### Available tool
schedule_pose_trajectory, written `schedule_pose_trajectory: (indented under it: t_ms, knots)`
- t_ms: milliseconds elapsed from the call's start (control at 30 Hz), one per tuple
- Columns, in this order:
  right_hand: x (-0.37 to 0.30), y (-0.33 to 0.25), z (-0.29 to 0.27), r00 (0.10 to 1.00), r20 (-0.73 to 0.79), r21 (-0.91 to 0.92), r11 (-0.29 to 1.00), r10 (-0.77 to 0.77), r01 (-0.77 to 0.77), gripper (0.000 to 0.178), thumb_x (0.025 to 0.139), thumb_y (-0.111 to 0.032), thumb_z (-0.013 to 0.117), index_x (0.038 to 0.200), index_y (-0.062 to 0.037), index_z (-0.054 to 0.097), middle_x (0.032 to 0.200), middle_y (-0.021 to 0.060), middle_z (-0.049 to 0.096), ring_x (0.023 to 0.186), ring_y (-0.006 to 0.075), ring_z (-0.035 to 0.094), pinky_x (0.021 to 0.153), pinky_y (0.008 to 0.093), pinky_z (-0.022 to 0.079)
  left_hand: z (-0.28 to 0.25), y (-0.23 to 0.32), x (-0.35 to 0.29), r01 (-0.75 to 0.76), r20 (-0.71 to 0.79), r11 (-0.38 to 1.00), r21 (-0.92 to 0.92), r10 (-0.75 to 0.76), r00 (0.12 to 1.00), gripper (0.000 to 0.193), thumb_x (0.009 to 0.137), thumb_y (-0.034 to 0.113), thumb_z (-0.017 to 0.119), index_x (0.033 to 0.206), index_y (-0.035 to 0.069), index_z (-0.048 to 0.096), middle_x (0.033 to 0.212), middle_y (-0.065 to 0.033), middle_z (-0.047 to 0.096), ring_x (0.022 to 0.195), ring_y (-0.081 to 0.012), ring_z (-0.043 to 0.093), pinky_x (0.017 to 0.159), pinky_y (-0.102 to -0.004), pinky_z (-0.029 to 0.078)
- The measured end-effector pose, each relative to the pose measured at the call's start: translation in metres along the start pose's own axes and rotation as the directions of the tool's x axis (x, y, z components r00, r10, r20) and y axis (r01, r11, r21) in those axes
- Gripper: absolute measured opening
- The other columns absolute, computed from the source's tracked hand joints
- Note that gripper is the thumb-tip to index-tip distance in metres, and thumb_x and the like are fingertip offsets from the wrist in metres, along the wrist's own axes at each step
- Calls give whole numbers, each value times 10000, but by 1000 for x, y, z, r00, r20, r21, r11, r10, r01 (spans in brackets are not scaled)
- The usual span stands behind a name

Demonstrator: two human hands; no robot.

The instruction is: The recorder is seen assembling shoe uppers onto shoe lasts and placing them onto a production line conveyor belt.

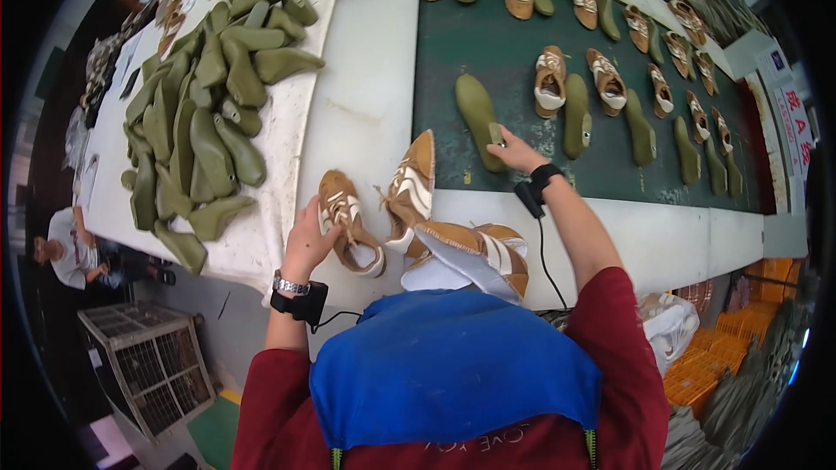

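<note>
My left hand [306,239] holds the side of a brown suede sneaker [339,200] with white stripes and laces; its thumb reaches over the shoe's edge. My right hand [520,155] grips the heel end of an olive-green shoe last [475,113], which lies along the dark green belt [488,35]. Between my hands, close to my body, rest more brown and white shoe pieces: one upright with its toe pointing away [415,178], and others on their sides [479,252]. Their insides are partly hidden.
Many green lasts [209,104] are heaped on the white table at left. Sneakers paired with lasts stand in rows on the belt, such as a sneaker [550,83] and a last [576,113]. A wire crate [152,365] is on the floor; a person [74,244] sits beyond.
</note>
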State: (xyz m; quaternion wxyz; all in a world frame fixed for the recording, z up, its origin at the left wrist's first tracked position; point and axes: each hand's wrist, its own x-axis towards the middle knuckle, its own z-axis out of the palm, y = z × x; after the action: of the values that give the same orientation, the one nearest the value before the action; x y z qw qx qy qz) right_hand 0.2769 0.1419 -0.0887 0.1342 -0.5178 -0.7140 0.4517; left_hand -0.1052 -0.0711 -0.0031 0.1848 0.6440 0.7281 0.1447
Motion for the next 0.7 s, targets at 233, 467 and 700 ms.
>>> schedule_pose_trajectory:
  t_ms: [233,467,700]
  knots:
    - [-15,-138,34,894,-91,-324,862,-438,389,365,805,-240,562,1117,-51,560,1015,199,603,963,347,569,829,412,460,37,-25,-24,140,-102,977,-162,-157,982,645,767,178,584,1332,29,311,713,-256,600,673,-434,584,608,-493,466]
    - [-69,-221,70,862,111,-167,846,-495,507,299,801,-256,584,1015,-52,628,882,147,646,810,321,611,712,410,486,-27,23,10,89,-349,996,28,-74,934,574,756,134,576,1289,27,389,653,-211,599,607,-387,590,563,-468,470]
    - [-106,-189,46,911,138,-253,875,-389,412,305,795,-265,604,1040,-83,623,841,131,648,784,311,616,689,404,486,-26,-26,125,45,-292,989,-139,-85,953,689,792,293,614,1346,49,284,742,-255,617,703,-418,608,621,-477,486]
